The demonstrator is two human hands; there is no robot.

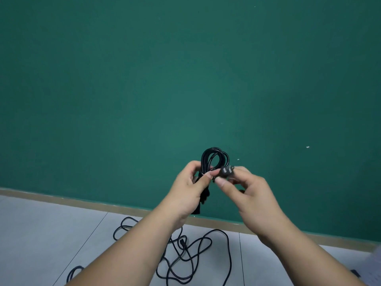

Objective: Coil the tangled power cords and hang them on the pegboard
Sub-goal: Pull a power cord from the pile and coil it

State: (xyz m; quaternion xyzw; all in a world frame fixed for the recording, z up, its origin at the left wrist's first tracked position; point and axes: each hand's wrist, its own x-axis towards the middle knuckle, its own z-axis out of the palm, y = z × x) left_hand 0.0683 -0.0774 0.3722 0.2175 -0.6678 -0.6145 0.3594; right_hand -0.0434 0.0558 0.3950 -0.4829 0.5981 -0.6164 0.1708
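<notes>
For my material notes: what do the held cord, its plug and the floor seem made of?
The coiled cord looks like black rubber or PVC sheathing, smooth, with a faint sheen on its loops. The plug is seemingly moulded black plastic with pale metal prongs, though blurred. The floor is pale grey tiles, ceramic or vinyl, matte, with thin dark joint lines.

We read no text, label, brand or number anywhere. We checked the plug (pixel 226 170) and the coiled cord (pixel 208 156) just below centre, toward 6 o'clock: plug face was blurred, nothing legible. The green wall (pixel 185 79) carried no writing either.
</notes>
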